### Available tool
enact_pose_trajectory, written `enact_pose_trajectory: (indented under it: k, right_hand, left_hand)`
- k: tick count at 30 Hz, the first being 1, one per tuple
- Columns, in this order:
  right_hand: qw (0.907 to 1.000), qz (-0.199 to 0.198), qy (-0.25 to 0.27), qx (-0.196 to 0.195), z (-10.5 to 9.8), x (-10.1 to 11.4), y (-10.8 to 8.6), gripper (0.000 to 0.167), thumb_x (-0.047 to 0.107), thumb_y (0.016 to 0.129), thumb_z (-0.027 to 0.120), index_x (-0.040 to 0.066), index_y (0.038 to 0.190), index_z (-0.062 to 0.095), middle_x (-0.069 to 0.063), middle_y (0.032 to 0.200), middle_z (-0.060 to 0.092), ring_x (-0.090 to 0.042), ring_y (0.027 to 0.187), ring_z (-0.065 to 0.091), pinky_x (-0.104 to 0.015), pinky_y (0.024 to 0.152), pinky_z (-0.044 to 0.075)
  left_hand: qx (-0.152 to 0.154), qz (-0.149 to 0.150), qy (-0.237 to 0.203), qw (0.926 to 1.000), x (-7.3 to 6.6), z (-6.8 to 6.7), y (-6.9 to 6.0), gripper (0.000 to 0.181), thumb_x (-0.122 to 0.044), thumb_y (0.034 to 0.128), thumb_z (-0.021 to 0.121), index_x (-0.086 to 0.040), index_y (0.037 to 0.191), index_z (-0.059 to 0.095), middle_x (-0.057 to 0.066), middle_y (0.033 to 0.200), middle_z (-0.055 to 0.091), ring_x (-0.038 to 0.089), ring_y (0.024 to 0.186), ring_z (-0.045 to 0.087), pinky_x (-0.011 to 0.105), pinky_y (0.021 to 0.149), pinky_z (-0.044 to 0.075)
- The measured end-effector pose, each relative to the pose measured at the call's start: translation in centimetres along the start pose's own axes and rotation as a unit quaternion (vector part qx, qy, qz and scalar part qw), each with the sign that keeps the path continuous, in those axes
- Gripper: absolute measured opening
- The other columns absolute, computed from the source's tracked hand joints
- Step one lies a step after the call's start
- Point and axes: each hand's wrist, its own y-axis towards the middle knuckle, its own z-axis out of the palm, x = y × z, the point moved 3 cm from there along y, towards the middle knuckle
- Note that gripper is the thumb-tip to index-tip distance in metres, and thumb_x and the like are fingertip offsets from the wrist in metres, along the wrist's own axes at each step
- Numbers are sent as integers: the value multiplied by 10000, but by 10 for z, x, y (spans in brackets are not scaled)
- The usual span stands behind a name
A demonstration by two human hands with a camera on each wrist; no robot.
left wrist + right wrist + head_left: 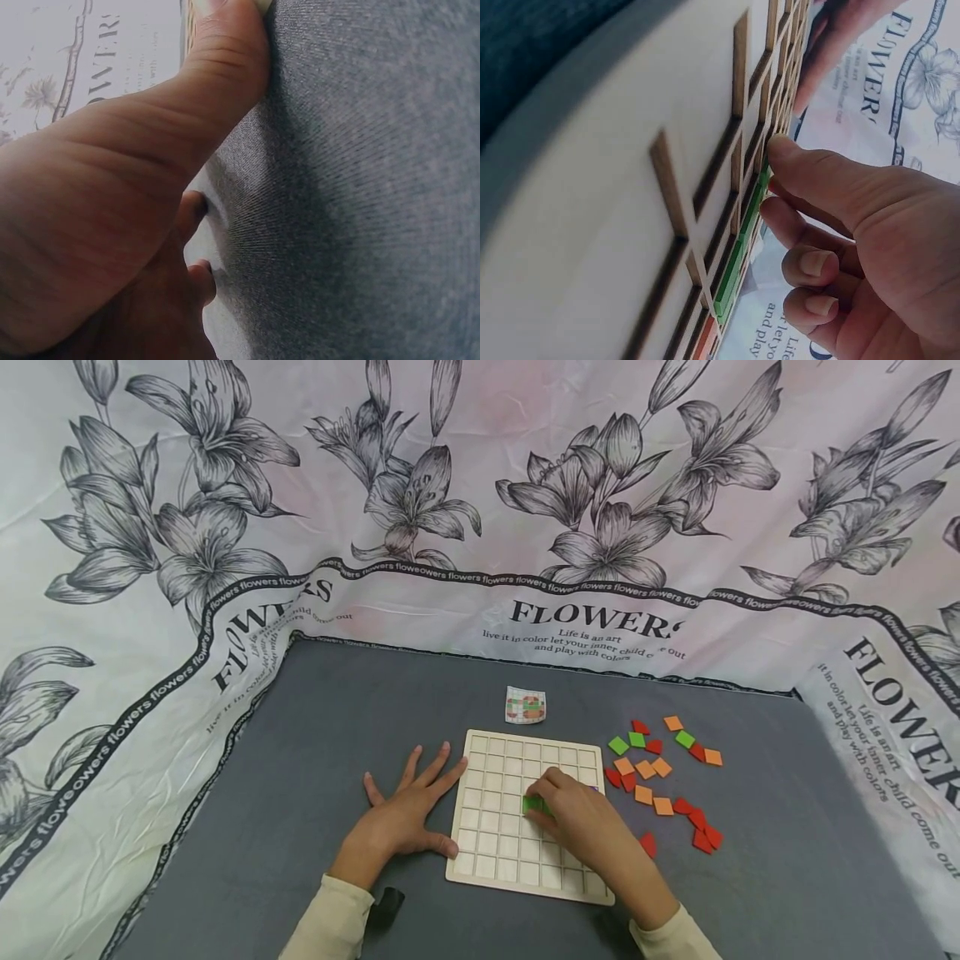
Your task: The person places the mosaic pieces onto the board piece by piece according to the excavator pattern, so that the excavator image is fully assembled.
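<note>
A pale wooden grid board [487,843] lies on the grey surface, with rows of square recesses. My right hand [585,818] is over the middle of the board, thumb and index finger pinching a green square tile [531,805]. In the right wrist view, green tiles [730,277] and an orange-red tile [703,339] sit in one line of recesses; the right hand [885,225] has its other fingers curled. My left hand [405,814] spreads its fingers at the board's left side, its thumb and a fingertip touching the edge. The left wrist view shows that thumb [225,56] against the board's edge.
Right of the board lie loose square tiles: several orange [643,795], several red [697,818] and a few green [618,745]. A small printed card [526,706] with a coloured grid pattern lies behind the board. Flower-printed cloth [420,610] rises around the grey surface.
</note>
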Motion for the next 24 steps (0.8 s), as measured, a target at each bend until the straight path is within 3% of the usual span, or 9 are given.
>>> enact_pose_trajectory:
  k: [9,19,24]
  right_hand:
    - [9997,-59,-90,-217,-7,-5,-2,265,262,889,890,136,1086,767,30,1012,652,-89,810,667,-270,661,575]
    - [9984,311,-87,-463,-21,-23,-5,235,239,925,852,96,1088,763,-5,975,673,-92,729,635,-219,534,477]
    - [9964,628,8,-567,-28,-37,-10,228,211,942,829,84,1114,751,-31,1002,685,-137,740,663,-256,520,476]
  left_hand:
    - [-33,20,44,10000,-2,-2,-2,1250,-523,701,928,-353,1709,208,-28,1794,24,389,1632,-106,915,1002,-190]
    - [-62,-33,175,9998,-3,-2,-2,1241,-536,690,927,-371,1703,229,-54,1791,36,369,1637,-91,919,1017,-161]
    - [-77,-17,127,9999,-4,-3,-3,1245,-538,681,929,-371,1701,235,-56,1790,42,366,1636,-94,916,1015,-170]
